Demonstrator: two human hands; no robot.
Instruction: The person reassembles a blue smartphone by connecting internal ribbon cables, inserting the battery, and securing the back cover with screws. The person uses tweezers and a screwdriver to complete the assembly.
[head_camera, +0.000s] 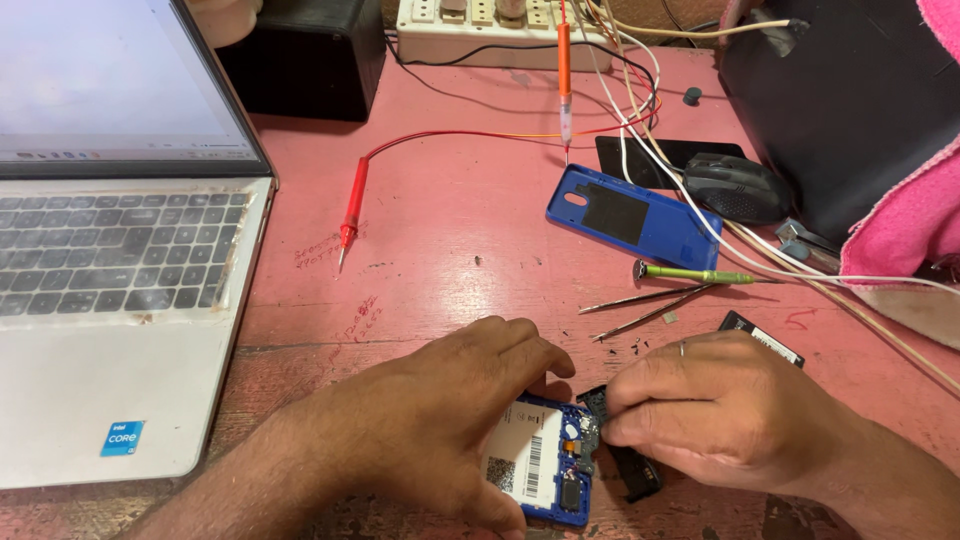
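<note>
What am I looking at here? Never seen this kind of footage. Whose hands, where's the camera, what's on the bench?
There is one picture, taken by a camera on a person's head, looking down at their own bare hands; there is no robot. The left hand steadies an opened blue phone with its back off. The right hand pinches a small black part at the phone's top edge. On the pink table lie the phone's blue back cover, a green-handled screwdriver, tweezers, red and orange meter probes, a black mouse, a power strip and, at left, an open laptop.
</note>
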